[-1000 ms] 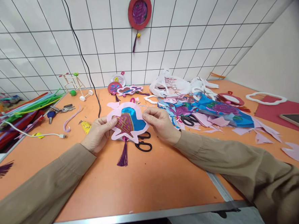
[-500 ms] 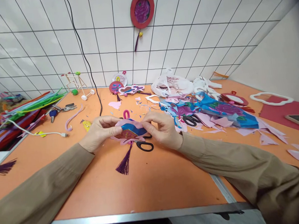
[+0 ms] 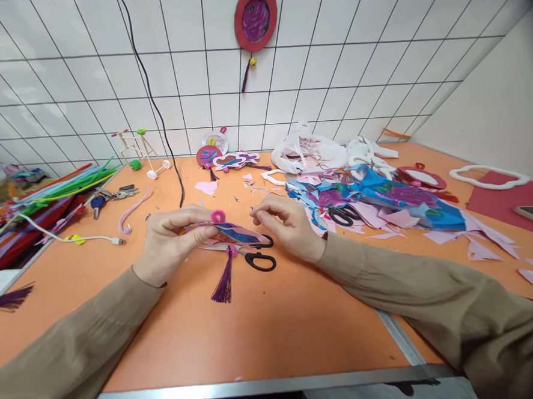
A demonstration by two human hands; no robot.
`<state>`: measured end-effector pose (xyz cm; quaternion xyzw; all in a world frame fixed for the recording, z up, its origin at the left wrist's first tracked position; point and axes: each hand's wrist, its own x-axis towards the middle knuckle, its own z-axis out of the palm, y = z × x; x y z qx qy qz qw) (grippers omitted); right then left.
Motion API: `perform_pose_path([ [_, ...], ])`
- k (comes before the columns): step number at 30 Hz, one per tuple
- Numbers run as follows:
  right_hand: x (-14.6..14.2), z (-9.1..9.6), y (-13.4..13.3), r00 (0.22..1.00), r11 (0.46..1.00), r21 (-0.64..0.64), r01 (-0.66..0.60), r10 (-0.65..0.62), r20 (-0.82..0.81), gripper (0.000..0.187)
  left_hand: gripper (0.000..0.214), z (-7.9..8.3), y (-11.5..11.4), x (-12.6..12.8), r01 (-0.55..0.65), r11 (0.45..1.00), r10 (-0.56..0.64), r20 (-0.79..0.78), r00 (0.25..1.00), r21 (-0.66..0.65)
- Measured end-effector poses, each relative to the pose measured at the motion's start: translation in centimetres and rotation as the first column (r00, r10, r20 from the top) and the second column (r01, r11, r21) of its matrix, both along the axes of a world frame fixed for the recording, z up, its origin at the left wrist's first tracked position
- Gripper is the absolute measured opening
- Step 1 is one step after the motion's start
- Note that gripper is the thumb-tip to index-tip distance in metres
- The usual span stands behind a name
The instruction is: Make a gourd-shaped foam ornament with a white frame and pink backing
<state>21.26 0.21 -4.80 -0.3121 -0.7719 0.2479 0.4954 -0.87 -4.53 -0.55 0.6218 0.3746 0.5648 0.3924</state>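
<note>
My left hand [image 3: 170,241] pinches the left edge of a pink-framed fan ornament [image 3: 232,233] with blue and maroon fabric, held nearly flat just above the orange table [image 3: 256,326]. A pink loop sits at the ornament's top and a purple tassel [image 3: 223,283] hangs from its bottom. My right hand [image 3: 286,225] hovers at the ornament's right edge with fingers curled in a pinch; whether it still touches is unclear. Black-handled scissors [image 3: 256,257] lie on the table right under the ornament.
A heap of blue and pink fabric and paper scraps [image 3: 375,199] with a second pair of scissors [image 3: 342,214] lies right. Pipe cleaners [image 3: 45,198], keys [image 3: 108,197] and a white cable [image 3: 70,235] lie left. A white plastic bag [image 3: 306,152] and other ornaments stand by the tiled wall.
The ornament has been tipped from facing me to lying almost flat and lowered toward the table. My right hand's grip on its right edge has loosened.
</note>
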Motion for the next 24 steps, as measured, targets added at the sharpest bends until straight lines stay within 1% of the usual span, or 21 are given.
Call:
perform_pose_path([
  [2, -0.1, -0.7, 0.7, 0.996, 1.000, -0.010, 0.011, -0.011, 0.084, 0.011, 0.013, 0.3, 0.0, -0.5, -0.057, 0.998, 0.058, 0.071, 0.996, -0.006],
  [3, -0.2, -1.0, 1.0, 0.992, 1.000, -0.005, 0.013, -0.012, 0.125, 0.011, 0.015, 0.5, 0.1, -0.7, -0.091, 0.996, 0.092, 0.128, 0.987, -0.012],
  [6, -0.3, -1.9, 1.7, 0.974, 0.999, 0.051, 0.011, -0.022, 0.225, 0.018, 0.024, 1.4, 0.6, -1.8, -0.138, 0.989, 0.148, 0.294, 0.944, -0.057],
  [8, -0.4, -2.2, 2.0, 0.963, 0.994, 0.108, -0.012, -0.018, 0.268, 0.022, 0.028, 2.1, 1.1, -2.7, -0.131, 0.986, 0.162, 0.366, 0.916, -0.106],
  [9, -0.5, -2.3, 2.1, 0.958, 0.990, 0.135, -0.031, -0.009, 0.288, 0.024, 0.028, 2.5, 1.4, -3.1, -0.126, 0.985, 0.163, 0.403, 0.900, -0.119],
  [12, -1.0, -2.4, 2.3, 0.943, 0.972, 0.216, -0.098, 0.021, 0.333, 0.026, 0.016, 3.3, 2.1, -4.3, -0.134, 0.989, 0.150, 0.502, 0.852, -0.069],
  [15, -1.7, -2.1, 1.9, 0.937, 0.944, 0.300, -0.137, 0.025, 0.350, 0.024, 0.006, 3.6, 2.4, -4.8, -0.142, 0.990, 0.133, 0.534, 0.835, -0.025],
  [17, -2.2, -1.7, 1.1, 0.917, 0.927, 0.324, -0.189, 0.048, 0.397, 0.021, 0.004, 3.6, 2.4, -4.9, -0.135, 0.991, 0.127, 0.538, 0.833, -0.026],
  [19, -2.5, -1.4, 0.1, 0.853, 0.902, 0.313, -0.298, 0.104, 0.512, 0.016, 0.004, 3.5, 2.4, -4.9, -0.129, 0.991, 0.129, 0.543, 0.830, -0.038],
  [21, -2.5, -1.3, -0.3, 0.761, 0.865, 0.290, -0.410, 0.149, 0.632, 0.014, 0.006, 3.4, 2.3, -4.9, -0.109, 0.993, 0.118, 0.544, 0.831, -0.048],
  [22, -2.2, -1.3, -0.2, 0.732, 0.856, 0.285, -0.431, 0.147, 0.666, 0.016, 0.007, 3.3, 2.3, -4.8, -0.097, 0.994, 0.108, 0.541, 0.834, -0.049],
  [23, -1.9, -1.5, 0.2, 0.720, 0.859, 0.287, -0.424, 0.128, 0.682, 0.020, 0.009, 3.2, 2.3, -4.8, -0.080, 0.995, 0.095, 0.533, 0.841, -0.051],
  [24, -1.4, -1.6, 0.8, 0.727, 0.876, 0.289, -0.386, 0.096, 0.680, 0.023, 0.011, 3.1, 2.2, -4.7, -0.063, 0.996, 0.084, 0.522, 0.849, -0.058],
])
